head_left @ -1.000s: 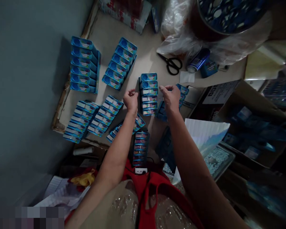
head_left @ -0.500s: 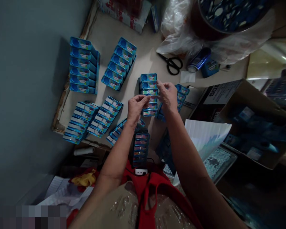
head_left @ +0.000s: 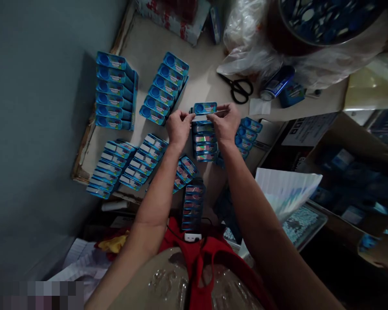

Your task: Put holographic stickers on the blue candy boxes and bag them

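Observation:
Both my hands meet at the far end of a middle row of small blue boxes [head_left: 205, 144] on a beige tabletop [head_left: 145, 51]. My left hand [head_left: 178, 127] pinches the left end of the farthest blue box [head_left: 204, 108]. My right hand [head_left: 225, 122] pinches its right end. That box sits slightly apart from the others in its row. Several more rows of the same blue boxes [head_left: 163, 88] lie to the left and towards me.
Black scissors [head_left: 239, 89], a blue can [head_left: 276, 84] and a clear plastic bag [head_left: 255, 47] lie at the far right. An open cardboard carton [head_left: 313, 129] and a white paper stack [head_left: 286, 187] stand to my right. The wall [head_left: 29, 129] runs along the left.
Both hands moved from the middle of the row to its far end and closed on the farthest blue box, which now sits a little apart from the row.

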The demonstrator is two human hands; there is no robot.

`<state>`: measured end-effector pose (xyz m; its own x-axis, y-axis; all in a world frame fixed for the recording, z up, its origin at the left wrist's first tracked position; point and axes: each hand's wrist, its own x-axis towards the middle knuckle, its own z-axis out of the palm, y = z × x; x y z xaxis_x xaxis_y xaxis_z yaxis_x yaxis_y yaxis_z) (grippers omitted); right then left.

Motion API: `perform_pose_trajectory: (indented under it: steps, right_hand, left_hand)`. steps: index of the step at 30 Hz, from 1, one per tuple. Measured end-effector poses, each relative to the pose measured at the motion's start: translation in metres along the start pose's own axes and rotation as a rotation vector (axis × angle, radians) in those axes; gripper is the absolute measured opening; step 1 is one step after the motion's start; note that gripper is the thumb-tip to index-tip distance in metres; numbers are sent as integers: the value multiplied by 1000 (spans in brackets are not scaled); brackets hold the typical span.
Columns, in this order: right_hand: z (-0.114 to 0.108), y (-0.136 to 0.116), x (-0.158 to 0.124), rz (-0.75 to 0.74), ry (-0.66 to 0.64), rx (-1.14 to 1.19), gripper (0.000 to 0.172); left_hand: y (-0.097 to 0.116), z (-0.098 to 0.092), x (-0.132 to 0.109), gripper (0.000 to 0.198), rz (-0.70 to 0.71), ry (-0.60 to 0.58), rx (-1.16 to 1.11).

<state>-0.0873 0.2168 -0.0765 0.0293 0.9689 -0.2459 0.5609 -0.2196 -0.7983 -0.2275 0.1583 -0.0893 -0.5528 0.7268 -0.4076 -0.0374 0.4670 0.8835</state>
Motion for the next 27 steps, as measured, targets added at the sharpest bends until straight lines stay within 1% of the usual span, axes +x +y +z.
perform_pose_trajectory:
  steps: [4,10,13,16,18,20,21,23,25,27]
  right_hand:
    - [1,5,-2,1,-4,-17,32]
    - [3,9,1,-6,-5,-49,30]
    - [5,11,2,-21,-5,-70,31]
    - [7,12,3,-40,13,-99,31]
    - [7,12,3,-33,66,-155,35]
    - [6,11,4,10,110,-220,41]
    - [5,11,4,43,105,-234,43]
    - [2,10,4,101,43,-213,42]
    - [2,9,5,120,-33,-179,38]
    - [2,8,9,118,-71,-206,37]
  left_hand:
    - [-5,1,-2,25,2,1,-38]
    - [-1,2,-5,24,-38,10,-75]
    - [-3,3,-3,24,-40,4,-111]
    - [-11,6,0,25,-37,17,-139]
    - [-19,11,1,25,-43,23,-173]
    - [-28,20,2,25,-90,15,-263]
    - [-33,24,2,26,-127,9,-322]
    - [-41,34,3,32,-189,16,-412]
    - [-48,41,5,39,-202,55,-414]
    - [-53,45,9,42,-195,68,-361]
